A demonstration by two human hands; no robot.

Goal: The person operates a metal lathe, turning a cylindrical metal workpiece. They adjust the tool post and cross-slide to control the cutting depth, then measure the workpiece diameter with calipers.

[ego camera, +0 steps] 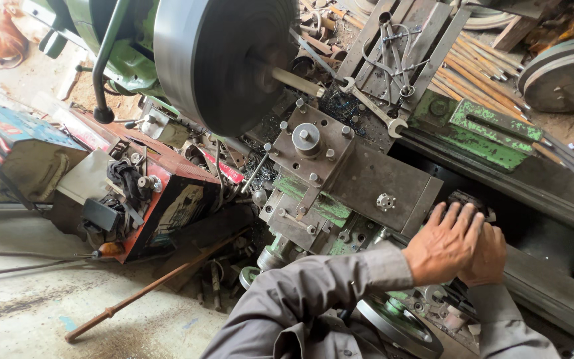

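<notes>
left hand (pixel 443 246): fingers spread, on top of right hand (pixel 486 256) | both press dark knob (pixel 463 199) | right hand's grip: cannot tell | big metal disc (pixel 224 56) far left

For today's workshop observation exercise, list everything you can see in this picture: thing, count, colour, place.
Large disc: one, dark steel, on the lathe spindle, top centre.
Tool post: one, grey, below the disc.
Carriage slide: one, grey-green, centre.
Spanner: one, silver, right of the disc.
Red machine box: one, left.
Rusty rod: one, on the floor.
Handwheel: one, grey, bottom centre.
Left hand: over the right, on a dark knob.
Right hand: beneath it.
</notes>
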